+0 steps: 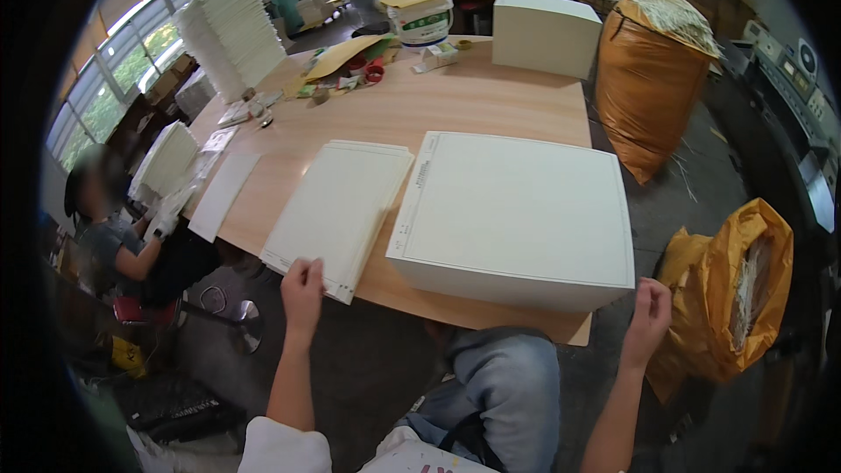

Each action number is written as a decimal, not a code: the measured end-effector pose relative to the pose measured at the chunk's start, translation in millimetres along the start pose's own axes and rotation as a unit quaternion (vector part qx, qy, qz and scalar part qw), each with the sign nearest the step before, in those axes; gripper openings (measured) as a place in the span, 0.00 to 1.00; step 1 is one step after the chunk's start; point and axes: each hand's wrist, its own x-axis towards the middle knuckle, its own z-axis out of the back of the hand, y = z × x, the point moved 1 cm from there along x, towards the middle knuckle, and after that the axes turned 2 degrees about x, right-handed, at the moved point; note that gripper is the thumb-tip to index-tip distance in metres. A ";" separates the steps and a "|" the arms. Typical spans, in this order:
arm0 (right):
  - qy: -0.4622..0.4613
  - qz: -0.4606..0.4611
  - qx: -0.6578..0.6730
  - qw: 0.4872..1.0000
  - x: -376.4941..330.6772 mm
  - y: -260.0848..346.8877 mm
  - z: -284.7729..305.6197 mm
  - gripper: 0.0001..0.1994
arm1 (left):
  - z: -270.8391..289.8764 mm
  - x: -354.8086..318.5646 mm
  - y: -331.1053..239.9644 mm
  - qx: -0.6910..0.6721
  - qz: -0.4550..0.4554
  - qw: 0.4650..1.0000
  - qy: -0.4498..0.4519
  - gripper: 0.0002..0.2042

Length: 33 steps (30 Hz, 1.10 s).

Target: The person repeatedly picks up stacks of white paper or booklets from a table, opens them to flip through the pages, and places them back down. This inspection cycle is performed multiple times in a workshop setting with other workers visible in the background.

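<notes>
My left hand (304,296) is closed, its curled fingertips over the near edge of a low stack of printed white sheets (337,206). Whether a sheet is between those fingers is hidden. The low stack's edges are slightly uneven. To its right stands a tall, squared stack of large white sheets (521,210), with a thin printed border on the top sheet. Just off its near right corner is my right hand (646,320), fingers bent together; I cannot make out whether they pinch anything.
Tape rolls and papers (350,70), a white bucket (422,22) and another white stack (547,33) occupy the table's (491,96) far side. Orange sacks of paper strips (648,92) (731,289) stand right. At left, a gloved person (123,228) sits beside more sheets; others are farther back.
</notes>
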 end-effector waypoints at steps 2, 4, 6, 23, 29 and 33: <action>0.030 -0.038 -0.026 0.998 8.1 7.6 -1.7 0.12 | -64.9 -11.9 -93.0 -0.094 -0.094 0.987 0.088 0.11; 0.058 -0.057 -0.143 0.986 16.1 31.3 -7.3 0.17 | -122.6 -14.6 -155.5 -0.103 -0.234 0.949 0.184 0.04; 0.101 -0.075 -0.150 0.981 23.1 36.5 -5.7 0.21 | -168.6 -19.2 -208.6 -0.097 -0.382 0.895 0.209 0.04; 0.098 -0.197 0.272 0.937 61.6 95.3 -59.6 0.20 | -244.4 -8.5 -207.0 -0.085 -0.359 0.846 0.385 0.17; 0.116 -0.127 0.090 0.981 66.8 106.0 -64.7 0.17 | -240.4 -7.4 -210.0 -0.078 -0.393 0.826 0.397 0.28; 0.104 -0.206 0.263 0.937 68.4 108.3 -68.9 0.19 | -240.6 -7.1 -210.6 -0.093 -0.387 0.825 0.402 0.30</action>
